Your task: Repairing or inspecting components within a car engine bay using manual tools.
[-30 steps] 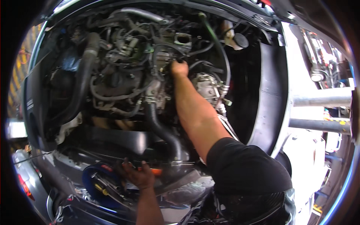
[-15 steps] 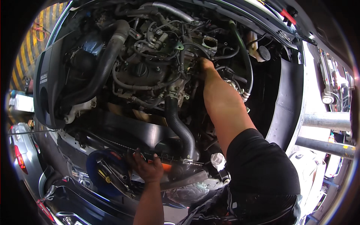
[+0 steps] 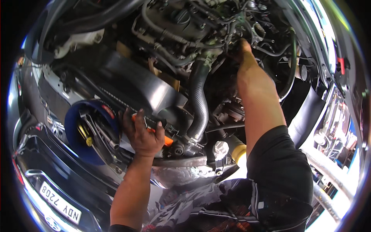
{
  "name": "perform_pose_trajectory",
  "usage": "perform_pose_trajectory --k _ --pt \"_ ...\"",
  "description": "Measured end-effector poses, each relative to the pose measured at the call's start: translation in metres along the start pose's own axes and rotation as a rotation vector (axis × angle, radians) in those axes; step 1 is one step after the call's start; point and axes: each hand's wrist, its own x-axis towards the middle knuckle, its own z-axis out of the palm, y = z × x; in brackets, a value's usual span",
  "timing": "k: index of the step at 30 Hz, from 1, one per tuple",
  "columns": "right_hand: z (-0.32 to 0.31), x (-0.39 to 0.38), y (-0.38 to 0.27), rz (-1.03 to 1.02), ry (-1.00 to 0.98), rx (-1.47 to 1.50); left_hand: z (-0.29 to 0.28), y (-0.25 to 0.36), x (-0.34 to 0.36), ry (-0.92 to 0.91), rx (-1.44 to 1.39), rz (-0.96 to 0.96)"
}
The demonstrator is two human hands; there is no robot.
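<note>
My left hand (image 3: 143,137) lies over the front edge of the engine bay with its fingers spread. Under and beside its fingers is an orange and black object (image 3: 168,141), mostly covered, so its kind is unclear. My right arm stretches deep into the engine bay. Its hand (image 3: 245,49) is beside the engine (image 3: 170,21), near a round metal opening (image 3: 259,31); the fingers are hidden among hoses and wires, and whether they hold anything does not show. A ribbed black radiator hose (image 3: 198,98) runs between my two arms.
Left of my left hand, a round blue container (image 3: 73,120) holds several tools, including a yellow-handled screwdriver (image 3: 88,140). A black fan shroud (image 3: 143,83) spans the front of the bay. A dark car (image 3: 58,166) stands close at the lower left. The raised hood borders the right.
My view has shifted down toward the front of the bay. The fingers of my left hand stretch out more over the orange object. My right hand stays at about the same spot by the engine.
</note>
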Motion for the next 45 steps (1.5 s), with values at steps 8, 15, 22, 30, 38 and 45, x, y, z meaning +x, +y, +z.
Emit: perform_pose_trajectory --k 8,15,22,30,38,45 --pt "-0.004 0.006 0.001 -0.14 0.01 -0.286 -0.003 -0.001 0.003 -0.026 0.084 0.026" --pt "-0.057 0.087 0.013 -0.152 -0.108 -0.082 -0.001 -0.004 0.002 0.036 0.026 0.011" --pt "-0.028 0.032 0.008 -0.061 -0.005 -0.027 -0.003 -0.004 0.001 -0.004 0.039 -0.009" --pt "0.003 -0.005 0.001 -0.025 0.069 -0.072 -0.004 -0.006 0.001 -0.022 0.052 0.0" --pt "0.001 0.001 0.005 -0.087 -0.067 -0.042 -0.004 -0.006 0.0 -0.01 0.041 0.011" --pt "0.008 -0.008 0.001 -0.055 -0.018 -0.096 -0.004 -0.006 0.002 -0.016 0.047 0.01"
